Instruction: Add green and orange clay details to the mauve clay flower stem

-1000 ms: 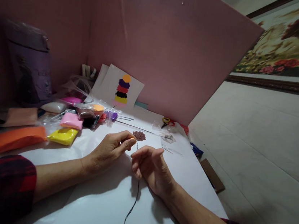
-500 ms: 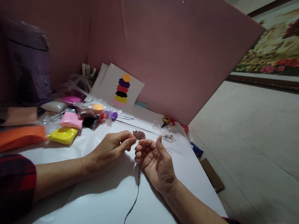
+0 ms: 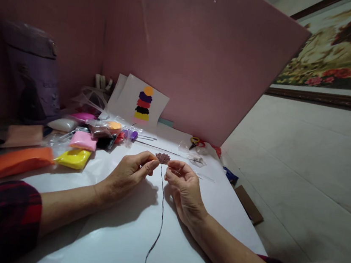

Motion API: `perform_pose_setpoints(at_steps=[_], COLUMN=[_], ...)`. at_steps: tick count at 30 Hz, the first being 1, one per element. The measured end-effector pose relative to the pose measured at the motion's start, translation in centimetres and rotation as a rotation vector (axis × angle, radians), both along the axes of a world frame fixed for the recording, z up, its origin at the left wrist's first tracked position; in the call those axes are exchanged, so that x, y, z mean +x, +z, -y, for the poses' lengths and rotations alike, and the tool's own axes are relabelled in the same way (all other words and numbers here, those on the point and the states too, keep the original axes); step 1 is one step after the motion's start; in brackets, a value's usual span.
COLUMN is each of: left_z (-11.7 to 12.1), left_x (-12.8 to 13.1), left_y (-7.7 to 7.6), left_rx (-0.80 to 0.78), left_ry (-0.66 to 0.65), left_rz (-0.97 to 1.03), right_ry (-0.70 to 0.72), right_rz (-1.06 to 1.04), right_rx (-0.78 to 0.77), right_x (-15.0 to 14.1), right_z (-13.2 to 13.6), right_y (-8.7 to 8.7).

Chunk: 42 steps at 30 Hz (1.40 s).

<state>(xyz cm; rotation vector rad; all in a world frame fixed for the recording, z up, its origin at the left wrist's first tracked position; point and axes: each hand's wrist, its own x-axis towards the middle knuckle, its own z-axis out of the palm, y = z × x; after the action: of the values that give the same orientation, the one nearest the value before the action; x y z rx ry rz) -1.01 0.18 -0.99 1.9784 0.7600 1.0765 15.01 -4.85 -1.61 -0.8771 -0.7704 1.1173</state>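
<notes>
Between my hands is a small brownish-purple piece [image 3: 162, 158], ridged and fan-shaped like a flower head, held above the white table. A thin dark cord with a light twist [image 3: 161, 219] runs down from beneath it toward the near edge. My left hand [image 3: 128, 175] pinches the piece's left edge between thumb and forefinger. At its right edge, my right hand [image 3: 186, 188] has its thumb and forefinger closed together, the other fingers curled. The exact contact of the right fingertips is hard to make out.
Bagged colored clay lies at the left, including an orange pack [image 3: 22, 161] and a yellow pack [image 3: 74, 158]. A card with color patches [image 3: 142, 106] leans against the pink panel [image 3: 184, 56]. Scissors [image 3: 195, 143] lie at the back; a purple case [image 3: 35, 76] stands at the left.
My right hand has turned from palm-up with a raised thumb to a pinch at the piece's right edge. More of the cord below the piece shows. My left hand is nearly still.
</notes>
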Motion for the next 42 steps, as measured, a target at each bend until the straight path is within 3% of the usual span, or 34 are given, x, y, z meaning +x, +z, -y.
perform_pose_setpoints(at_steps=[3, 8, 15, 21, 26, 32, 42], left_z=[-0.12, -0.22, 0.03, -0.36, -0.14, -0.02, 0.31], left_x=[-0.03, 0.17, 0.49, 0.54, 0.36, 0.39, 0.27], left_y=[-0.1, -0.21, -0.16, -0.7, -0.36, -0.36, 0.13], left_rx=[-0.002, -0.111, -0.182, -0.111, -0.012, 0.102, 0.056], left_ry=[0.038, 0.039, -0.066, -0.069, -0.068, -0.065, -0.062], left_rz=[0.037, 0.128, 0.181, 0.172, 0.051, 0.063, 0.076], right_ry=[-0.1, -0.121, 0.075, 0.044, 0.058, 0.089, 0.102], right_rz=[0.068, 0.179, 0.273, 0.334, 0.346, 0.373, 0.41], right_rx=[-0.033, -0.028, 0.045, 0.076, 0.049, 0.053, 0.049], right_x=[0.01, -0.04, -0.35, -0.44, -0.36, -0.14, -0.14], right_z=[-0.16, -0.13, 0.17, 0.14, 0.08, 0.06, 0.13], right_y=[-0.34, -0.38, -0.78, -0.6, -0.71, -1.09, -1.02])
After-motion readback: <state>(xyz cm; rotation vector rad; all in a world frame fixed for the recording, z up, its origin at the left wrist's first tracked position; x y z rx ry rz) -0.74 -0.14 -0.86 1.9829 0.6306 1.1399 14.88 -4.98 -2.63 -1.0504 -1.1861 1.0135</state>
